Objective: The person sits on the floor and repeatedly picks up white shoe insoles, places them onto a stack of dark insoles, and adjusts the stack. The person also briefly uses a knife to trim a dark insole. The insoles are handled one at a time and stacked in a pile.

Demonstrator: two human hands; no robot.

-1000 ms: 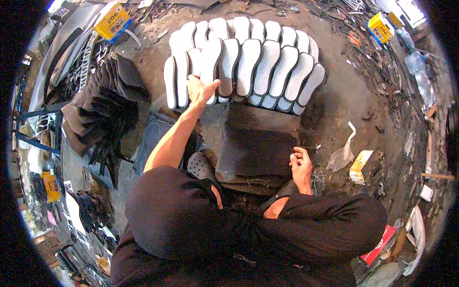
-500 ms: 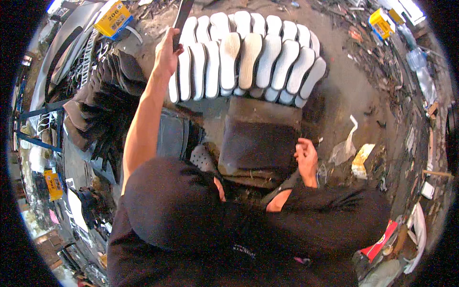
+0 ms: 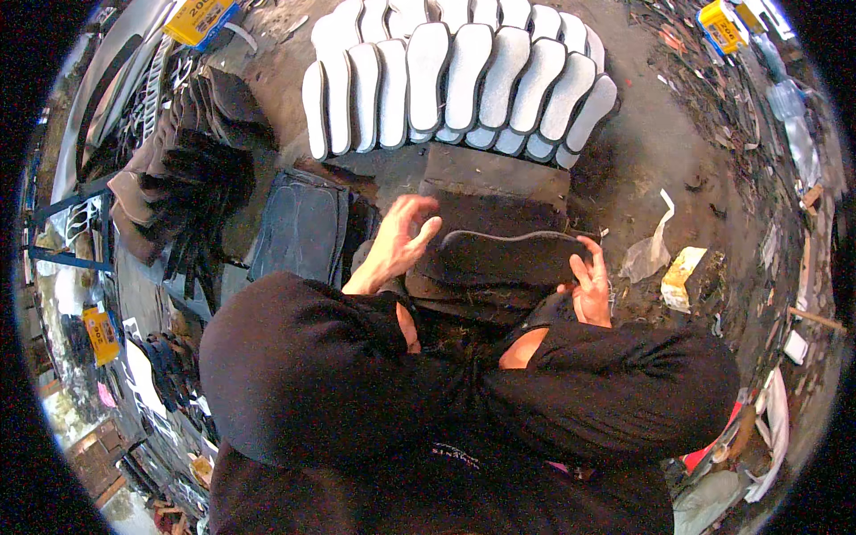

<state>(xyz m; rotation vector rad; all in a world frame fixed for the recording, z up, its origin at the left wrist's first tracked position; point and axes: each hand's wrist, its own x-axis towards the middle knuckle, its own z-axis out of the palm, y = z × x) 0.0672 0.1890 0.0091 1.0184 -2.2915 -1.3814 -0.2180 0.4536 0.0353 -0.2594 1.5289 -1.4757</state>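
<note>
A dark shoe insole lies crosswise over a dark block in front of me, its curved far edge catching light. My right hand is at the insole's right end, index fingertip on the corner and thumb lower down, the other fingers curled. My left hand hovers just off the insole's left end, with nothing in it, thumb and fingers apart and slightly blurred. Beyond the block, several white-faced insoles stand fanned out in two overlapping rows.
To the left are a fanned pile of dark insoles and a stack of dark grey sheets. Yellow-and-blue boxes show near the far corners. Scraps, including a yellowish piece, litter the floor at right.
My left hand has come back from the far left, where it held up a dark flat piece, and is empty now. A dark insole now shows on the block at my right hand.
</note>
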